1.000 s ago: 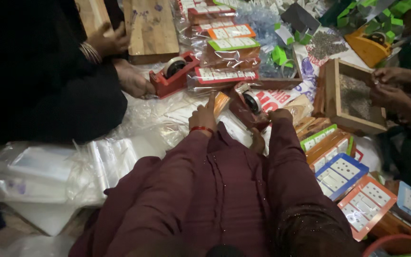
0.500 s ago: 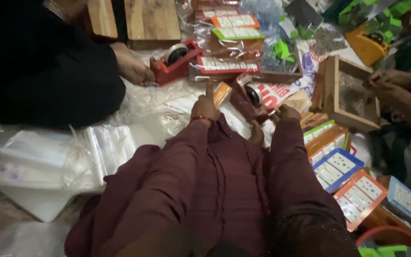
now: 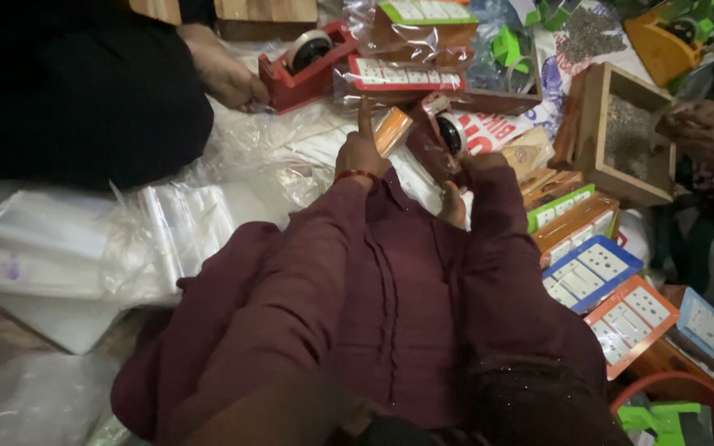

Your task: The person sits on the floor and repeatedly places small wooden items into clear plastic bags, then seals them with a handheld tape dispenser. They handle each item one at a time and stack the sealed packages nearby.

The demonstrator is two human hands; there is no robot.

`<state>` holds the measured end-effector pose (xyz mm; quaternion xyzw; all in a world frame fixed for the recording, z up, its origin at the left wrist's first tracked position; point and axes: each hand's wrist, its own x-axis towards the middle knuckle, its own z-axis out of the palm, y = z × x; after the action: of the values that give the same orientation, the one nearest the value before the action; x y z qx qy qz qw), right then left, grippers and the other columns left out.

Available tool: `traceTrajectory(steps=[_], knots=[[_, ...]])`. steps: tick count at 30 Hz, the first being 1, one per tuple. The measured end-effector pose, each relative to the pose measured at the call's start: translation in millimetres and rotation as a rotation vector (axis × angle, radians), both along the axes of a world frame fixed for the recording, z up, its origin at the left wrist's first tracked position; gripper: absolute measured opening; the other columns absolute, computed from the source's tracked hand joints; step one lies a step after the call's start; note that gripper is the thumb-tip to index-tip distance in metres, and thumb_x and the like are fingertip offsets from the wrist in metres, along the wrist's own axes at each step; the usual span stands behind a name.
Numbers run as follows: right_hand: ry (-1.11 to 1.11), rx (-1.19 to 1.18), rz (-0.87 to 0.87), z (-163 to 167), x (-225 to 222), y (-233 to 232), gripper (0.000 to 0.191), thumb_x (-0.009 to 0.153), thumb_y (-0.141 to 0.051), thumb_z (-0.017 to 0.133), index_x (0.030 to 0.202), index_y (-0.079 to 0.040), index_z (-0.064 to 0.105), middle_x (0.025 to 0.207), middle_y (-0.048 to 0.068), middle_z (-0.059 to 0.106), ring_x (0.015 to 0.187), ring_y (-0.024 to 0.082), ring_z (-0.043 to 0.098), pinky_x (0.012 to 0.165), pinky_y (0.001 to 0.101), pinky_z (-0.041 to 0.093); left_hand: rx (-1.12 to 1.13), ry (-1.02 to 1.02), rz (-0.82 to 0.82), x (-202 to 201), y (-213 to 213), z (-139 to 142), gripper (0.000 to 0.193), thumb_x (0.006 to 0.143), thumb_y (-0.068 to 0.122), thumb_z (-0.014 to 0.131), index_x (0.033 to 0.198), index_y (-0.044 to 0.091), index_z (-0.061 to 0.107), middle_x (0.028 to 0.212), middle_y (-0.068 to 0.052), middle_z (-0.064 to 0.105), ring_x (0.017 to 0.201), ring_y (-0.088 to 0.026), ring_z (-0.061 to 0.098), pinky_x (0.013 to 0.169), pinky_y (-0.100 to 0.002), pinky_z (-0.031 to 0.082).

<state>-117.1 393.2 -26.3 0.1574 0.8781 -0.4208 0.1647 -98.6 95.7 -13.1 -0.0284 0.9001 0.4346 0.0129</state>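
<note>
Left hand (image 3: 360, 153) pinching small orange packet (image 3: 392, 130), forefinger raised; right hand (image 3: 474, 165) near maroon tape dispenser (image 3: 444, 136), grip hidden; best held taut.

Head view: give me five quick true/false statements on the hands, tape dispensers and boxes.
1. The left hand holds an orange-brown wrapped box. True.
2. The red tape dispenser lies by another person's hand. True.
3. The open wooden box lies left of the left hand. False: it lies to the right, beyond the right hand.
4. The clear plastic bags are stacked on the right. False: they lie on the left.
5. The right hand rests by a dark red tape dispenser. True; the grip itself is hidden.
</note>
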Motion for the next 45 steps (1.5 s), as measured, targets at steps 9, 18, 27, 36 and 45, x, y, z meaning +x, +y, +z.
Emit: traceTrajectory(steps=[9, 18, 27, 36, 45], knots=[[0.410, -0.301, 0.119, -11.3, -16.6, -126.2, 0.027, 0.092, -0.026, 0.078, 0.091, 0.001, 0.076, 0.073, 0.004, 0.067, 0.061, 0.011, 0.057, 0.057, 0.0302, 0.046, -0.044, -0.001, 0.030, 2.9, 10.5, -3.5, 0.125, 0.075, 0.006, 0.078, 0.162, 0.028, -0.010, 0.109, -0.029, 0.066, 0.096, -0.044, 0.070, 0.082, -0.050, 0.057], [0.446, 0.079, 0.036, -27.5, -25.1, -118.7, 0.049, 0.079, -0.044, 0.090, 0.072, 0.001, 0.072, 0.064, 0.009, 0.065, 0.055, 0.017, 0.058, 0.057, 0.0342, 0.048, -0.046, 0.033, 0.043, 14.4, 13.8, -0.4, 0.124, 0.075, 0.009, 0.078, 0.163, 0.030, -0.007, 0.104, -0.025, 0.070, 0.093, -0.045, 0.070, 0.080, -0.052, 0.058], [0.099, -0.405, 0.040, -33.0, -45.8, -118.4, 0.044, 0.093, -0.046, 0.079, 0.080, -0.006, 0.067, 0.060, 0.000, 0.053, 0.047, 0.011, 0.043, 0.047, 0.0320, 0.033, 0.004, -0.064, 0.015, -8.6, -9.4, 15.9, 0.133, 0.070, 0.019, 0.080, 0.161, 0.031, -0.016, 0.094, -0.023, 0.074, 0.087, -0.043, 0.072, 0.077, -0.051, 0.058], [0.139, 0.196, 0.217, -45.4, -34.8, -108.8, 0.072, 0.088, -0.074, 0.059, 0.090, -0.005, 0.081, 0.083, 0.012, 0.077, 0.079, 0.025, 0.071, 0.078, 0.0392, 0.052, -0.031, -0.028, -0.030, -6.7, -12.6, 16.3, 0.128, 0.077, 0.034, 0.083, 0.162, 0.030, -0.014, 0.092, -0.025, 0.073, 0.087, -0.045, 0.071, 0.077, -0.052, 0.056], [0.405, 0.156, -0.232, 1.8, -0.1, -62.0, 0.049, 0.080, -0.045, 0.082, 0.096, 0.001, 0.077, 0.087, 0.020, 0.076, 0.080, 0.028, 0.072, 0.074, 0.0412, 0.056, -0.237, -0.401, -0.008, 35.0, -32.8, 40.2, 0.109, 0.078, 0.038, 0.084, 0.162, 0.021, 0.017, 0.123, -0.022, 0.068, 0.117, -0.039, 0.066, 0.096, -0.048, 0.055]])
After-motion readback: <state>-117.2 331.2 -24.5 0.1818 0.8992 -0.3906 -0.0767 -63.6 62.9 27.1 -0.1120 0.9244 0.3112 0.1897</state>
